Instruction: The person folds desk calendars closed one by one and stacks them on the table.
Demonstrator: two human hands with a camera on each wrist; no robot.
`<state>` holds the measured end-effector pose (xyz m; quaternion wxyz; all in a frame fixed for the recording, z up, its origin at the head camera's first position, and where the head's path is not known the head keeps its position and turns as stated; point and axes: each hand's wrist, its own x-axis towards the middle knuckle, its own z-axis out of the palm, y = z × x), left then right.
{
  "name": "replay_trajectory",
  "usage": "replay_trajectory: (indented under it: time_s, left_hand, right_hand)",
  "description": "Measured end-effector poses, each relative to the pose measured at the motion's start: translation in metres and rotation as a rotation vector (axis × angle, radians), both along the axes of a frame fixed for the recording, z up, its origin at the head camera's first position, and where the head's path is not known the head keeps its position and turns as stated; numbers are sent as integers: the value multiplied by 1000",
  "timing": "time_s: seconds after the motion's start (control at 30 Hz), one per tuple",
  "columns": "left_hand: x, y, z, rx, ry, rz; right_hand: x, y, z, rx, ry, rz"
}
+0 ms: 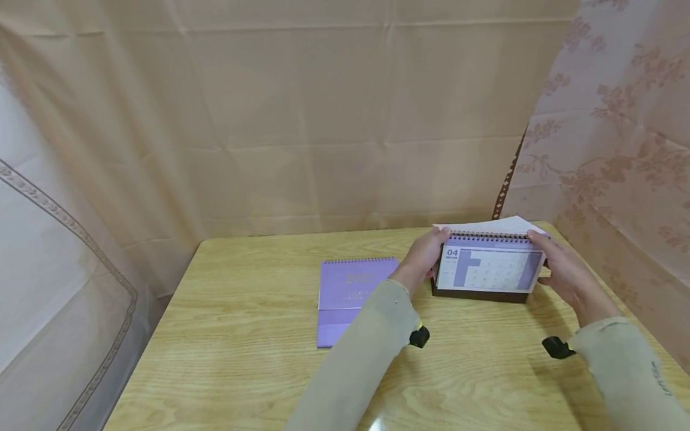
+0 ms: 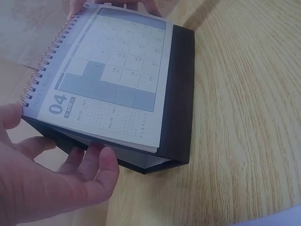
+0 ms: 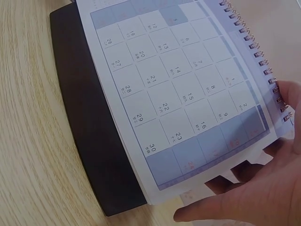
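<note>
A spiral-bound desk calendar stands tilted on its dark base at the table's right side, turned to the April page marked 04. My left hand grips its upper left corner, thumb by the coil; in the left wrist view, the fingers curl along the stand's open side. At the upper right corner my right hand holds the calendar, thumb near the coil and fingers at the side edge. A white sheet sticks out behind the coil. What the fingertips touch behind the calendar is hidden.
A purple 2021 calendar lies on the wooden table left of the standing one, partly covered by my left forearm. A beige curtain hangs behind the table, and a flowered pink cloth along the right side.
</note>
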<state>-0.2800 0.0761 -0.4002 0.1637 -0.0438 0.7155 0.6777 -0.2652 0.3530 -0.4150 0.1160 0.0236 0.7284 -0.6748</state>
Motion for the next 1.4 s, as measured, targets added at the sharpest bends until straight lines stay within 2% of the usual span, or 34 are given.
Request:
replay_trajectory:
  time_s: [0.2, 0.37, 0.6, 1.17, 1.4]
  left_hand:
    - [-2, 3, 1, -6, 13, 34]
    - [-2, 4, 2, 41, 0, 71]
    - [-1, 3, 5, 90, 16, 64]
    - [-3, 7, 5, 156, 42, 117]
    - [-4, 9, 8, 129, 83, 140]
  right_hand:
    - [1, -1, 0, -31, 24, -24]
    - [1, -1, -1, -63, 37, -45]
    - [2, -2, 1, -64, 40, -91]
    - [5, -1, 3, -149, 106, -95]
    - [7, -1, 4, -157, 124, -104]
